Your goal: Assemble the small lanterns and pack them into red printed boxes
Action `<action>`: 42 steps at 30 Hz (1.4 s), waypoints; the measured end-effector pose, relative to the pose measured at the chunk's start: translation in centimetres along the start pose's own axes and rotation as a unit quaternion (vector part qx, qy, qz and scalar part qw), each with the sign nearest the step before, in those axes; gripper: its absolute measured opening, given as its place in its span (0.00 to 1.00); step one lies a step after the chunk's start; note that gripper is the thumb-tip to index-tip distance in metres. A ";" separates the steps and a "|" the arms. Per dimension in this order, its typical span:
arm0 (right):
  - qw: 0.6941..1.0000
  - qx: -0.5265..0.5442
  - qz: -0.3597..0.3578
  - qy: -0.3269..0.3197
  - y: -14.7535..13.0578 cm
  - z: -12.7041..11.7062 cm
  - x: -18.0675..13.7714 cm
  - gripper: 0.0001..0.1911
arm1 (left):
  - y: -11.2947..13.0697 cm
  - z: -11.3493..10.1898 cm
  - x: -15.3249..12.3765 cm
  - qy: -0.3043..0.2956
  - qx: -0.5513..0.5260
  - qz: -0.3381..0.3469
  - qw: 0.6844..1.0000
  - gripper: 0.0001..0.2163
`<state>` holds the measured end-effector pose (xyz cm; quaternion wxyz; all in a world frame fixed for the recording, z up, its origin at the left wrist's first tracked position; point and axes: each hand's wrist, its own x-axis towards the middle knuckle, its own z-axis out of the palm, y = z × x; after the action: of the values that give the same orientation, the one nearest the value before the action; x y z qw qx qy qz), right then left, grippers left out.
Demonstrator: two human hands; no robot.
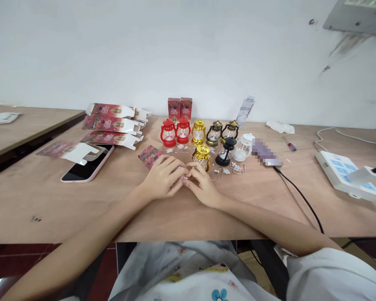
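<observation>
My left hand (163, 177) and my right hand (202, 185) rest on the wooden table (81, 205), fingertips pinched together around a small part I cannot make out. Just beyond my fingers stands a gold toy lantern (202, 156). Behind it runs a row of little lanterns: two red ones (175, 132), another gold one (198, 132), two black-and-gold ones (222, 132), a black one (226, 151) and a white one (243, 147). Small wire hooks and metal bits (227, 170) lie scattered to the right of my hands.
Flat red cartons (111, 124) are stacked at the left, with a phone (87, 165) face up beside them. Two upright red boxes (179, 108) stand at the back. A power strip (344, 173), a black cable (301, 196), a screwdriver (290, 144) and a plastic bottle (245, 110) are at the right.
</observation>
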<state>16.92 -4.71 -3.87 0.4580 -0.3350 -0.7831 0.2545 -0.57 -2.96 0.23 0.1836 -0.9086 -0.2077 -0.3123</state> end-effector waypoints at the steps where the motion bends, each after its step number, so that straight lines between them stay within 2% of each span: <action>1: 1.000 -0.003 -0.001 0.001 0.0 0.0 0.0 0.05 | 0.0 0.0 0.0 0.001 -0.001 -0.001 1.000 0.07; 19: 1.000 -0.011 -0.015 0.012 -0.2 0.0 0.0 0.05 | 0.2 -0.2 0.2 -0.006 -0.003 -0.012 1.000 0.07; 42: 0.999 0.034 0.018 0.002 -0.2 0.1 0.0 0.05 | 0.1 0.0 0.0 -0.014 -0.007 -0.020 1.000 0.07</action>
<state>16.78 -4.83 -3.75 0.4657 -0.3337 -0.7670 0.2887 -0.48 -3.03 0.20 0.1685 -0.9099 -0.2259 -0.3044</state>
